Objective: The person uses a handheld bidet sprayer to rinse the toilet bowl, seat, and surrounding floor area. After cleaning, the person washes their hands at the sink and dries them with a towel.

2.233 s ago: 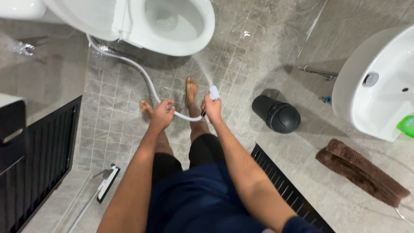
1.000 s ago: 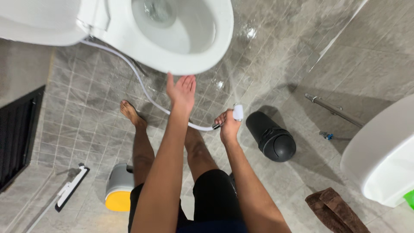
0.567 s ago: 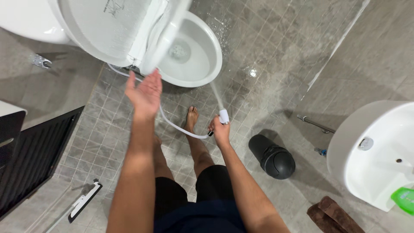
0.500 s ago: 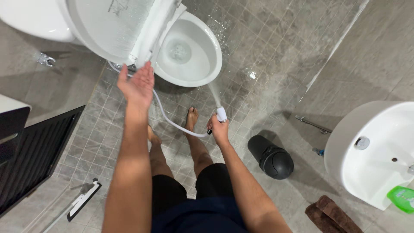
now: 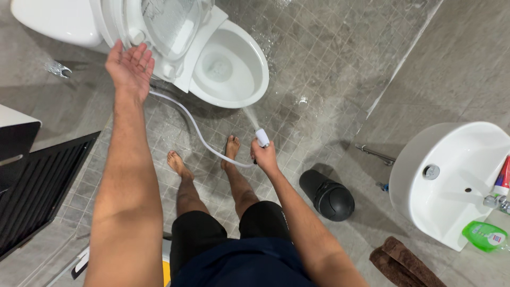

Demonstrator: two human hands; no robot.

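From the head camera, I am seeing my right hand (image 5: 264, 158) wrapping its fingers around the small white plastic spray nozzle (image 5: 262, 137), which is sending a thin jet of water toward the rim of the white ceramic toilet bowl (image 5: 234, 66). The white flexible hose (image 5: 186, 114) is running from the nozzle across the wet grey tiled floor (image 5: 313, 64) and passing beneath my left forearm toward the toilet's base. My left hand (image 5: 130, 65) is hovering empty, palm up and fingers spread, just beside the raised white toilet seat and lid (image 5: 167, 26), with no clear contact. My bare feet are standing on the tiles between hose and nozzle. A black round-topped waste bin (image 5: 326, 195) is sitting near my right arm, a white wall basin (image 5: 451, 180) is showing at the right, and a brown towel (image 5: 406, 263) is lying on the floor below the basin.
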